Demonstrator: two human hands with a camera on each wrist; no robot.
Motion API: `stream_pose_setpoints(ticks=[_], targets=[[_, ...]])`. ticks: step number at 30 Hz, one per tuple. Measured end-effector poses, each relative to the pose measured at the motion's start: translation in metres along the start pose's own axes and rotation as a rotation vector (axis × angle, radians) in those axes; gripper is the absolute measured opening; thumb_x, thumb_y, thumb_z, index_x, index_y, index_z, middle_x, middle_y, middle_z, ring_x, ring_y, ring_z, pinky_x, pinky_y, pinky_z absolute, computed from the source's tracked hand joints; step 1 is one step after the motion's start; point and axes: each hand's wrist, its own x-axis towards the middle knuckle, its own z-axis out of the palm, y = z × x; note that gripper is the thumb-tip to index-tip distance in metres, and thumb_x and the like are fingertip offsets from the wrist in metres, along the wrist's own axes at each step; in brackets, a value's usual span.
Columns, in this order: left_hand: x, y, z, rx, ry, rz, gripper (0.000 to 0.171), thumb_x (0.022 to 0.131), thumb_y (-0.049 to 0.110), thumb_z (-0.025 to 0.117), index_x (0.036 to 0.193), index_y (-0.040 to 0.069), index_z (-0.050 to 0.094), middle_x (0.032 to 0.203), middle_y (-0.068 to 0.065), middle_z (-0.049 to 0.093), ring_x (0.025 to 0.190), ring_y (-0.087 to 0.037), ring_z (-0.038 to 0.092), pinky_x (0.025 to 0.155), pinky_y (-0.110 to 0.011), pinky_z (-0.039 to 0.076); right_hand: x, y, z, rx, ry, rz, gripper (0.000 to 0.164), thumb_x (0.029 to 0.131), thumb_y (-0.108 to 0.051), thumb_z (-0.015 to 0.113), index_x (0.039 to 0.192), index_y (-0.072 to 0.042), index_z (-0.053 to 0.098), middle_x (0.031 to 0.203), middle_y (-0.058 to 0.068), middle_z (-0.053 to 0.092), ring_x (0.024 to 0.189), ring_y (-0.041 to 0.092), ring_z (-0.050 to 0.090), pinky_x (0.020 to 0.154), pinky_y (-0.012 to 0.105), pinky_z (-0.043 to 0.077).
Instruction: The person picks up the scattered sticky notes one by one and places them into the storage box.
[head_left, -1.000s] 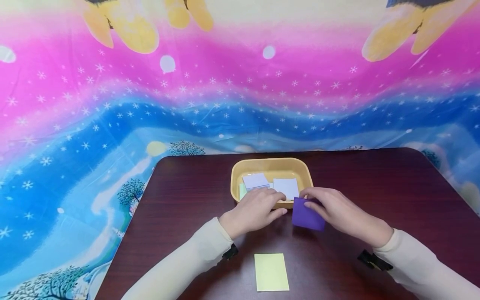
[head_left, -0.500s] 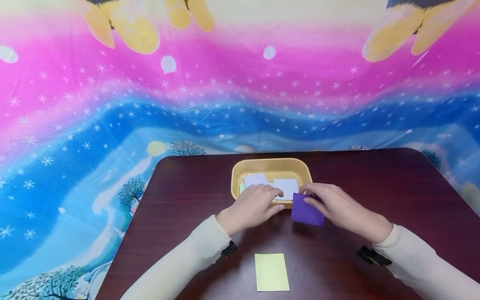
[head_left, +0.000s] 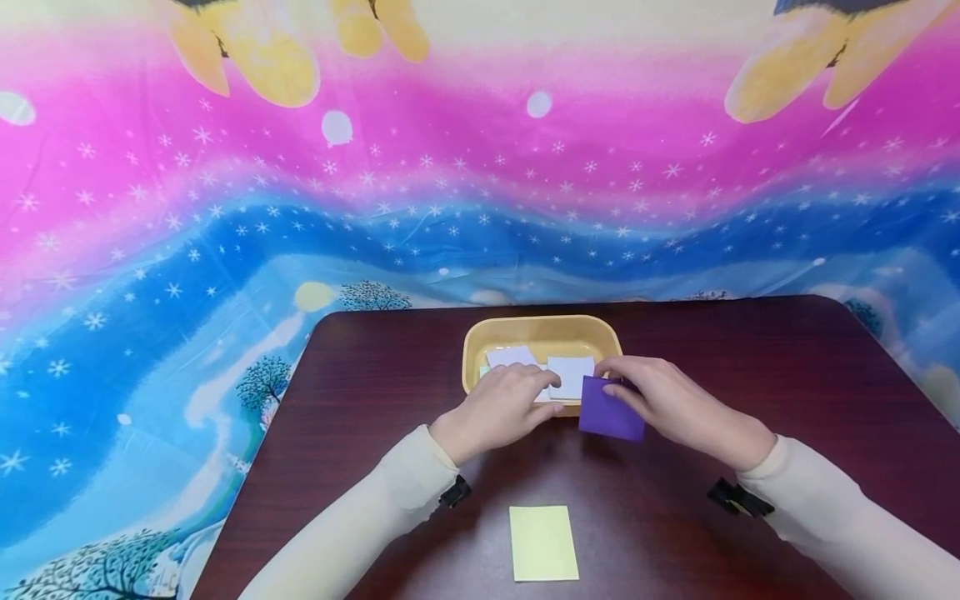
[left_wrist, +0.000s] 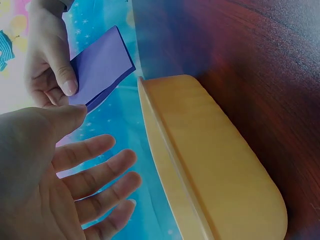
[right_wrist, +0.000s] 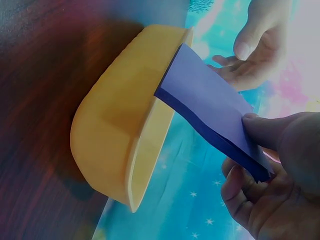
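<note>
A purple pad of sticky notes (head_left: 611, 410) is pinched at its edge between the thumb and fingers of my right hand (head_left: 675, 408). The right wrist view shows the purple pad (right_wrist: 205, 100) as a thin stack of sheets, held above the rim of the yellow bin (right_wrist: 115, 110). My left hand (head_left: 498, 412) hovers over the bin's near left side, its fingers apart and relaxed with nothing in them, as the left wrist view shows. Inside the yellow bin (head_left: 543, 323) lie white pads (head_left: 572, 377) and a pale green one, partly hidden by my left hand.
A pale yellow pad of sticky notes (head_left: 543, 543) lies on the dark wood table (head_left: 360, 400) at the front. Behind the table hangs a patterned cloth (head_left: 450, 167) in pink and blue.
My right hand has moved slightly up and toward the bin with the purple pad. My left hand has shifted a little the same way. The pale yellow pad has stayed put.
</note>
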Motion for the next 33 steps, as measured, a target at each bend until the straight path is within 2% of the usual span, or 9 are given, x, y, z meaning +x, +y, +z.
stream_pose_setpoints(ticks=[17,33], targets=[[0.002,-0.009,-0.001,-0.007,-0.012,-0.060,0.039,0.092,0.042,0.053,0.118,0.015,0.064,0.109,0.002,0.067,0.099,-0.012,0.061,0.084,-0.031,0.047,0.013,0.004,-0.001,0.008,0.012,0.002,0.022,0.087,-0.013,0.064,0.108,-0.011,0.064,0.096,-0.003,0.067,0.082,0.006,0.060,0.071,0.028,0.052],[0.001,-0.020,0.001,-0.016,0.023,-0.063,0.036,0.092,0.040,0.054,0.117,0.015,0.063,0.108,0.001,0.068,0.098,-0.012,0.060,0.086,-0.032,0.046,0.024,0.003,-0.002,0.007,0.014,0.016,0.023,0.087,-0.016,0.064,0.109,-0.011,0.063,0.096,-0.001,0.066,0.080,0.008,0.059,0.069,0.028,0.053]])
